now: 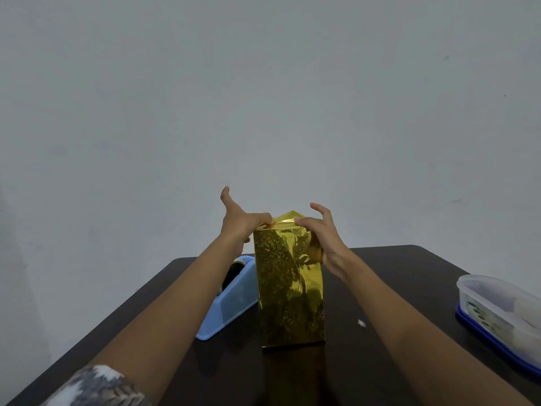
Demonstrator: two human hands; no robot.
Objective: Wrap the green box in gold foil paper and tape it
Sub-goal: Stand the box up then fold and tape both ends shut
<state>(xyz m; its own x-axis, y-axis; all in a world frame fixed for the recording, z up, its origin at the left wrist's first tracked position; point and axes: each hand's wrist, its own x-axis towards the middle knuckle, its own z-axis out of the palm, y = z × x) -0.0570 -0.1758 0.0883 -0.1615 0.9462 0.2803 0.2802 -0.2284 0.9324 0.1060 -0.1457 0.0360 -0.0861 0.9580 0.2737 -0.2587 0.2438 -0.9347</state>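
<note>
Currently our thumbs and forefingers pinch the loose top flap of the gold foil paper (288, 218), one pinch at each upper corner, while the remaining fingers of both hands are spread wide and lifted clear of the foil. Our left hand (238, 219) grips at the left corner and our right hand (325, 238) at the right, its palm resting against the upper right side of the package. The green box (289, 288) stands upright on its short end near the middle of the dark table (395, 288); it is fully covered on the faces we can see, so no green shows. We judge the step in hand to be folding the top end closed. To do it well, we keep both pinches level, draw the flap taut and press it down flat over the top edge so that the crease follows the box corner. Foil of this kind holds every wrinkle, so we fold once and firmly. We brace the package with the right palm, since a tall box on a short end tips easily. The blue tape dispenser (227, 300) sits just beside the box on its left; we hold the fold with one hand and reach for tape with the other. A clear lidded container (497, 312) lies well apart at the right edge.
</note>
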